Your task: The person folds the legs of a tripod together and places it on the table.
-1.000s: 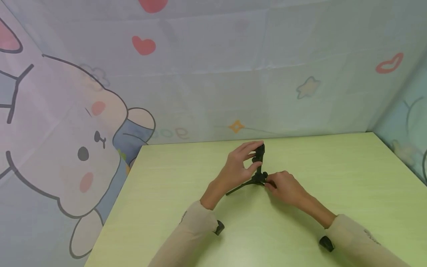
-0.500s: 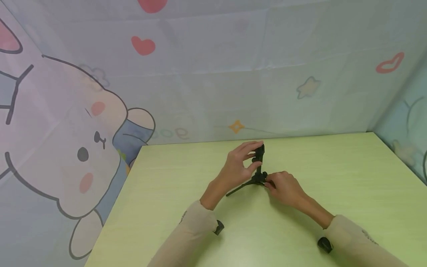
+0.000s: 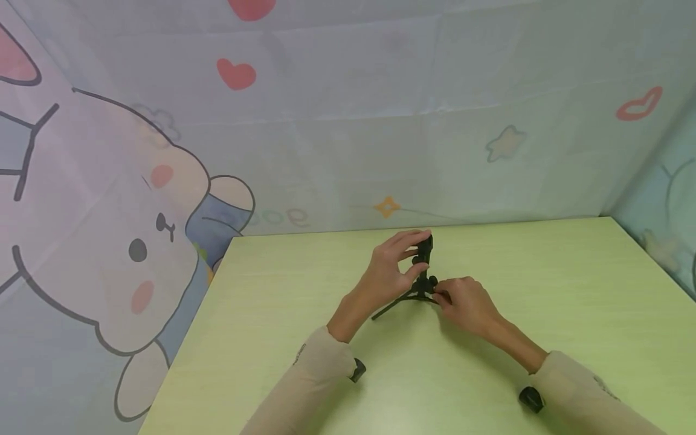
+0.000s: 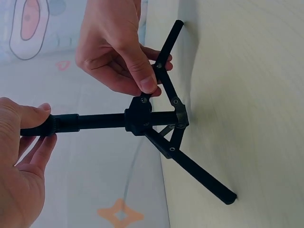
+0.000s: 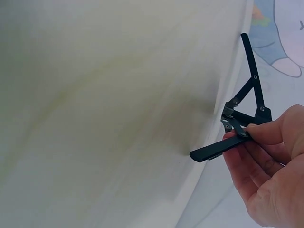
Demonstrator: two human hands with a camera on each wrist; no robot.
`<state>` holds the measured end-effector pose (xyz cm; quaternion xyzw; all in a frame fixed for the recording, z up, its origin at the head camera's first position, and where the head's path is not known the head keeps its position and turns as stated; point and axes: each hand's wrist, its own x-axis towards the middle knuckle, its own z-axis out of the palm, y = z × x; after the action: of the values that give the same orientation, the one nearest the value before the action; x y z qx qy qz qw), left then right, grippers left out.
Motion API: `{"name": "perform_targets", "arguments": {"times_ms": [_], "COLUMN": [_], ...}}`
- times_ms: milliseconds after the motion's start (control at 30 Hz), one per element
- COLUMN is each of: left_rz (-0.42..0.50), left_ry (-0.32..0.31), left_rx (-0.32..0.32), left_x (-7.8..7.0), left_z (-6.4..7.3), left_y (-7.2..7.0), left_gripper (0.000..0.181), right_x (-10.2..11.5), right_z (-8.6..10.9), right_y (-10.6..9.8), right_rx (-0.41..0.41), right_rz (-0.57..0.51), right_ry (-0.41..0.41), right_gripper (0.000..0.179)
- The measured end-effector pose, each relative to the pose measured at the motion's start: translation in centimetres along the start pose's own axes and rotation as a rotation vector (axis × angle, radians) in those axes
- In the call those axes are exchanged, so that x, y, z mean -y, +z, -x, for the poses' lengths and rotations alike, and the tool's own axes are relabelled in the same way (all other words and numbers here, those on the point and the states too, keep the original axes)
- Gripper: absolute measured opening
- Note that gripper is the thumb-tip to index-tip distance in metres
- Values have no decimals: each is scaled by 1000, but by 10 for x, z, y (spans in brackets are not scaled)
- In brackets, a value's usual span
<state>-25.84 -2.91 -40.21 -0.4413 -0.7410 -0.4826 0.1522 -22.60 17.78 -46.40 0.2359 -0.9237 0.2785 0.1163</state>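
A: Where is the tripod [image 3: 418, 284]?

B: Centre of the head view, standing on the green counter [image 3: 544, 284] with its legs spread; in the left-wrist view two feet touch the surface and the third leg is behind the fingers.

A: And the hands?

B: The left hand [image 3: 388, 272] grasps the top of the upright stem between thumb and fingertips, likely to hold it plumb while the base is worked; the right hand [image 3: 464, 302] pinches a leg just below the hub, thumb on the strut joint, which looks like the place where a leg hinges in or out.

A: So neither is released?

B: No; both are curled round black parts of the tripod; the right-wrist view shows its fingers under one leg, at the right of that frame.

A: Anything around?

B: A cartoon cloth [image 3: 136, 241] with a rabbit, hearts and stars hangs behind and at the left; nothing else lies near the tripod, so only the two hands crowd each other at the hub.
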Motion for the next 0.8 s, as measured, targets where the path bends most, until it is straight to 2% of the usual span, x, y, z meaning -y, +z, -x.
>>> {"name": "perform_targets", "arguments": {"times_ms": [367, 800], "left_rz": [-4, -7], "left_ry": [7, -7], "left_rx": [-4, 8], "left_x": [-1, -3], "left_z": [-2, -4], "left_y": [-2, -1], "left_gripper": [55, 55], "right_x": [1, 1], "right_z": [1, 2], "right_y": [-1, 2], "right_rx": [-109, -232], "right_rz": [-37, -116], "right_ry": [-39, -46], "right_gripper": [5, 5]}}
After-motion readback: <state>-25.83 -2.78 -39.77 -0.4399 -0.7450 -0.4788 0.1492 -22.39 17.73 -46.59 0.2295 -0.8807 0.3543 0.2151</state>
